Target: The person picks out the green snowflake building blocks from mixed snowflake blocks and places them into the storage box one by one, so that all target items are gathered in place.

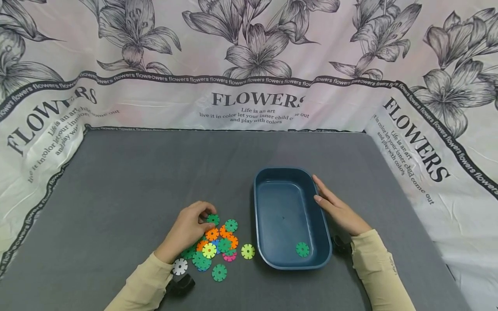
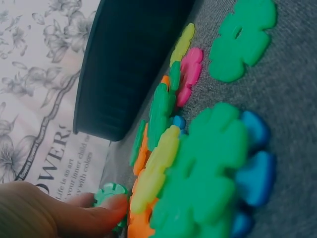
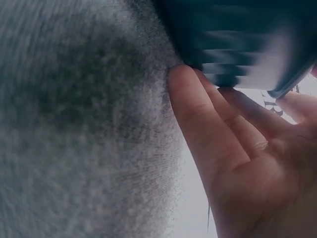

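Observation:
My left hand (image 1: 190, 228) is at the upper left of a loose pile of colourful plastic flower-shaped discs. In the left wrist view its thumb and finger pinch a green notched disc (image 2: 110, 191). Orange discs (image 1: 212, 234), a yellow disc (image 1: 209, 250), more green discs (image 1: 201, 260) and a pink disc (image 1: 229, 257) lie around it, partly overlapping. My right hand (image 1: 338, 209) rests with fairly straight fingers against the right outer wall of a blue plastic bin (image 1: 285, 181), its thumb at the rim. One green disc (image 1: 302, 249) lies inside the bin.
Grey cloth (image 1: 155, 172) covers the table, and a white flower-printed sheet (image 1: 256, 103) stands behind and at the sides. A white disc (image 1: 180, 266) sits near the left wrist. A yellow-green disc (image 1: 247, 251) lies between pile and bin.

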`<state>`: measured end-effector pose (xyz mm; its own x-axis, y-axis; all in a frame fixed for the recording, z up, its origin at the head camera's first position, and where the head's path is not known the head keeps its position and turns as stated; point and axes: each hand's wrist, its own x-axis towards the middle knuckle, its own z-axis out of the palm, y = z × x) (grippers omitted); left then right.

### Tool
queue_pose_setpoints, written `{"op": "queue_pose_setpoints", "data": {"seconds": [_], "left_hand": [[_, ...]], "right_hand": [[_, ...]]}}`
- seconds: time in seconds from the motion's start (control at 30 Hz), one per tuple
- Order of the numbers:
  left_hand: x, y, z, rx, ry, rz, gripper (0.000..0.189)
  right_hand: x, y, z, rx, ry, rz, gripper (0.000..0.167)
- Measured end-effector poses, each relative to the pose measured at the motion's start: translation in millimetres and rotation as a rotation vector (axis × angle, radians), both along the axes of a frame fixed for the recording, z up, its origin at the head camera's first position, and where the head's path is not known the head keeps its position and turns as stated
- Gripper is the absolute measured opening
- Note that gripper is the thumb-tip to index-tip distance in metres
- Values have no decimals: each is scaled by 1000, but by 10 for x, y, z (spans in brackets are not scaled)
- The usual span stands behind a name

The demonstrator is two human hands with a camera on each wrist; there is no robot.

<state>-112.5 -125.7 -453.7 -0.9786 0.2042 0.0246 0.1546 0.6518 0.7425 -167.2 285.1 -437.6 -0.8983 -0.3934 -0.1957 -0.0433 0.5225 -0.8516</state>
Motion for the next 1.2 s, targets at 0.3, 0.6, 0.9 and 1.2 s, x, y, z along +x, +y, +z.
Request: {"op": "queue_pose_setpoints", "data": {"seconds": [0.3,0.6,0.9,1.2], "left_hand": [[-69,-36,-4,193,-196,45,14],[-294,16,273,505,-464,13,33],[-543,473,706,502,-452,-98,32],[-703,995,725,539,-531,-230,32]], "right_hand": [[-4,-1,-15,-3,-4,-15,60],[-4,-5,-21,-15,-17,-38,60],[2,15,-22,-26,-29,-46,58],[41,8,-23,-49,-42,-54,57]]}}
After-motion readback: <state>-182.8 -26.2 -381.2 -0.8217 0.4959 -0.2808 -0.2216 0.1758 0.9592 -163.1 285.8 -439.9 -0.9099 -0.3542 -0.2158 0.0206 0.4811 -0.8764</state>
